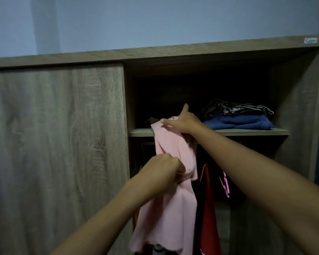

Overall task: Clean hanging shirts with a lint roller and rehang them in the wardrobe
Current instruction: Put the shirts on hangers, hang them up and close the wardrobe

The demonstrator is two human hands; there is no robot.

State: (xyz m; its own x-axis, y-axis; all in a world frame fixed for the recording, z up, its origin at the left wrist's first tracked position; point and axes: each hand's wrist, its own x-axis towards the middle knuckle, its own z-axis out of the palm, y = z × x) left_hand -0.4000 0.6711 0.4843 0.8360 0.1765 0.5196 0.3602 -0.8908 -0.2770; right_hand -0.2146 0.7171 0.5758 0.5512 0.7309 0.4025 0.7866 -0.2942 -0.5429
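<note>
A pale pink shirt (169, 214) hangs down in front of the open wardrobe (298, 111), its top reaching the edge of the inner shelf (247, 131). My right hand (182, 122) holds the shirt's top at shelf height, forefinger pointing up. Lower down, my left hand (164, 168) is closed on a fold of the pink cloth at its middle. Whether a hanger is inside the shirt is hidden. No lint roller shows.
A folded blue garment (239, 122) with a striped one (236, 108) on top lies on the shelf's right side. A red garment (208, 218) and dark clothes hang below the shelf. The wooden sliding door (57, 144) covers the wardrobe's left half.
</note>
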